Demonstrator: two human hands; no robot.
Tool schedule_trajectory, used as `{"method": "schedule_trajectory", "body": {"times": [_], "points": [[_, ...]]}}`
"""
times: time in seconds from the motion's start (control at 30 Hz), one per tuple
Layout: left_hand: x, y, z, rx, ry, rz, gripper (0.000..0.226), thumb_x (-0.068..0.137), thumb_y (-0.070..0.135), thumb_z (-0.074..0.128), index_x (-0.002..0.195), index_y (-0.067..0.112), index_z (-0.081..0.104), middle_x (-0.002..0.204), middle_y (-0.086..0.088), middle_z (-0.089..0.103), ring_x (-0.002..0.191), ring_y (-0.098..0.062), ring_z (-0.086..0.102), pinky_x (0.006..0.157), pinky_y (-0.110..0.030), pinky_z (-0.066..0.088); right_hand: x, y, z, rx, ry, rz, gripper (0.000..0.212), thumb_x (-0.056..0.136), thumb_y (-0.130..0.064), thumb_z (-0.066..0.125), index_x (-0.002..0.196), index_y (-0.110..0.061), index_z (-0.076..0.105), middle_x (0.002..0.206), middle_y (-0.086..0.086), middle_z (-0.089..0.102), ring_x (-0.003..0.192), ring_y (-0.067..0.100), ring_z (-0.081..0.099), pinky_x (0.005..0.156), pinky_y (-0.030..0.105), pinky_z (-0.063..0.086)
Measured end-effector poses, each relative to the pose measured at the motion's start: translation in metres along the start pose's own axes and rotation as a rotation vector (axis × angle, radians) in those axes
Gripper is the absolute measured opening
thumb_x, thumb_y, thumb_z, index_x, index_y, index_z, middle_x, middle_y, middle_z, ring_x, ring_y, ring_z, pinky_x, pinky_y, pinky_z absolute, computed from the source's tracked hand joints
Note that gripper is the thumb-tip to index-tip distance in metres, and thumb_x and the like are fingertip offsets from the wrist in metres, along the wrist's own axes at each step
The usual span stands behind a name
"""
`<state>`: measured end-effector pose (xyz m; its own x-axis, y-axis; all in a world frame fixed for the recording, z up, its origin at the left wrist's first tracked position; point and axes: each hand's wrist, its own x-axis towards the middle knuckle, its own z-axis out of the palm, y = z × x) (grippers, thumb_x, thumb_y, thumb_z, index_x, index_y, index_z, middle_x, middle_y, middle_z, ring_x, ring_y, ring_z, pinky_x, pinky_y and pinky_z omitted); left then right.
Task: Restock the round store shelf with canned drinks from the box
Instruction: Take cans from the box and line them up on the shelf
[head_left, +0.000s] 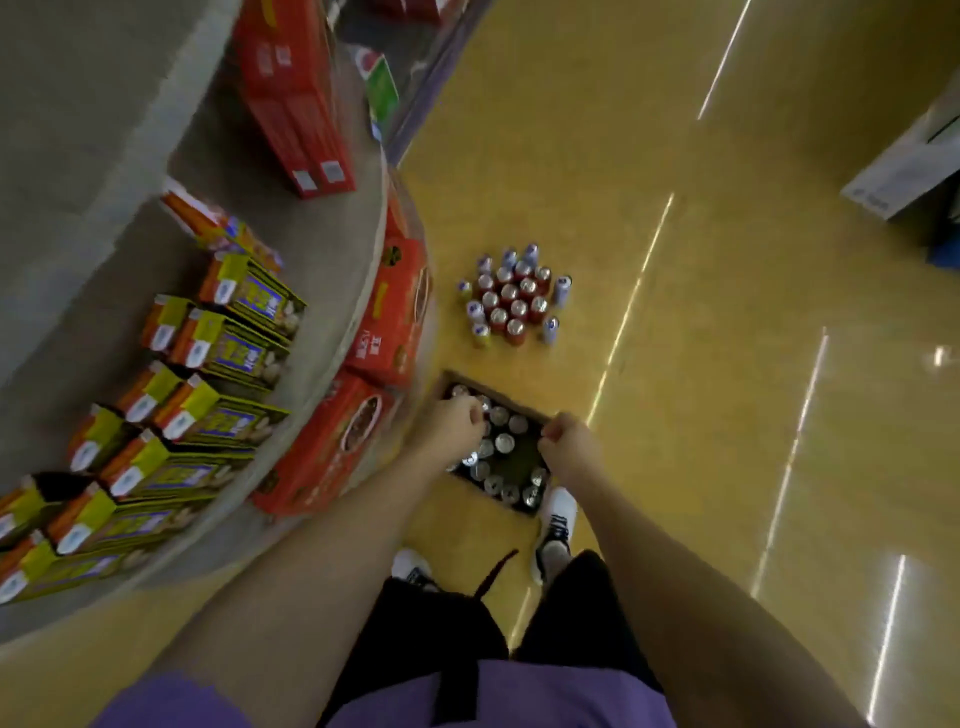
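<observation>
the cardboard box of drink cans sits on the floor just beside the round shelf. left hand curls over cans inside; right hand pinches the box rim. cans likely rigid, heavy, slick: grasp around the sides.

A shallow cardboard box sits on the floor, just beside the base of the round grey shelf, with silver-topped cans standing upright inside it. Farther out, a tight cluster of red and white cans stands upright on the floor.
</observation>
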<state>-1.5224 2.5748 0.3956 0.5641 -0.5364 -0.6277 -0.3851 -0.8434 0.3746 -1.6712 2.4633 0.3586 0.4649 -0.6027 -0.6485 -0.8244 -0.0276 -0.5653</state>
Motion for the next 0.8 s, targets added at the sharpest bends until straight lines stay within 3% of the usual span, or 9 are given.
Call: {"method": "schedule_trajectory", "body": {"times": [0.1, 0.2, 0.33, 0.43, 0.53, 0.63, 0.8], "points": [[0.016, -0.002, 0.048, -0.043, -0.099, -0.072, 0.013, 0.094, 0.020, 0.051, 0.088, 0.012, 0.058, 0.087, -0.009, 0.062, 0.084, -0.029, 0.059, 0.073, -0.042, 0.049, 0.023, 0.045, 0.014, 0.068, -0.063, 0.117, 0.016, 0.080, -0.010, 0.057, 0.081, -0.025, 0.052, 0.080, 0.000, 0.057, 0.079, 0.027, 0.059, 0.065, 0.033, 0.048], [0.042, -0.017, 0.096, -0.053, -0.147, -0.142, 0.012, 0.096, 0.019, 0.047, 0.086, 0.015, 0.052, 0.087, -0.008, 0.056, 0.078, -0.027, 0.053, 0.068, -0.036, 0.044, 0.044, 0.083, 0.033, 0.082, -0.105, 0.182, 0.009, 0.083, -0.012, 0.056, 0.091, -0.015, 0.057, 0.086, 0.007, 0.061, 0.081, 0.028, 0.060, 0.063, 0.031, 0.044], [0.082, -0.047, 0.162, -0.115, -0.196, -0.214, 0.012, 0.096, 0.019, 0.049, 0.100, 0.011, 0.057, 0.098, -0.011, 0.060, 0.092, -0.031, 0.058, 0.077, -0.041, 0.050, 0.080, 0.127, 0.066, 0.038, -0.119, 0.193, 0.003, 0.091, -0.015, 0.054, 0.093, -0.016, 0.057, 0.093, 0.009, 0.063, 0.084, 0.027, 0.059, 0.063, 0.027, 0.037], [0.108, -0.065, 0.212, -0.149, -0.187, -0.259, 0.013, 0.097, 0.016, 0.048, 0.105, 0.009, 0.057, 0.104, -0.011, 0.060, 0.095, -0.030, 0.056, 0.078, -0.040, 0.047, 0.111, 0.152, 0.096, 0.017, -0.121, 0.184, 0.006, 0.088, -0.006, 0.052, 0.088, -0.007, 0.058, 0.089, 0.014, 0.063, 0.082, 0.028, 0.058, 0.057, 0.026, 0.032], [0.134, -0.085, 0.258, -0.185, -0.189, -0.267, 0.015, 0.099, 0.015, 0.044, 0.108, 0.010, 0.055, 0.102, -0.013, 0.060, 0.093, -0.031, 0.057, 0.072, -0.039, 0.046, 0.143, 0.176, 0.131, -0.009, -0.155, 0.183, 0.015, 0.087, -0.007, 0.050, 0.099, -0.006, 0.060, 0.093, 0.013, 0.063, 0.083, 0.029, 0.058, 0.063, 0.028, 0.037], [0.163, -0.112, 0.303, -0.207, -0.186, -0.285, 0.020, 0.097, 0.013, 0.046, 0.115, 0.011, 0.054, 0.107, -0.010, 0.061, 0.095, -0.027, 0.057, 0.081, -0.042, 0.049, 0.175, 0.200, 0.167, -0.053, -0.179, 0.172, 0.020, 0.085, -0.007, 0.050, 0.103, -0.005, 0.059, 0.096, 0.006, 0.055, 0.087, 0.027, 0.054, 0.070, 0.028, 0.038], [0.220, -0.152, 0.374, -0.336, -0.119, -0.268, 0.026, 0.096, 0.008, 0.047, 0.121, 0.010, 0.053, 0.118, -0.008, 0.060, 0.105, -0.022, 0.058, 0.081, -0.028, 0.044, 0.226, 0.238, 0.223, -0.183, -0.188, 0.098, 0.012, 0.084, -0.002, 0.046, 0.094, -0.005, 0.053, 0.096, 0.007, 0.050, 0.085, 0.023, 0.042, 0.065, 0.023, 0.023]]}}
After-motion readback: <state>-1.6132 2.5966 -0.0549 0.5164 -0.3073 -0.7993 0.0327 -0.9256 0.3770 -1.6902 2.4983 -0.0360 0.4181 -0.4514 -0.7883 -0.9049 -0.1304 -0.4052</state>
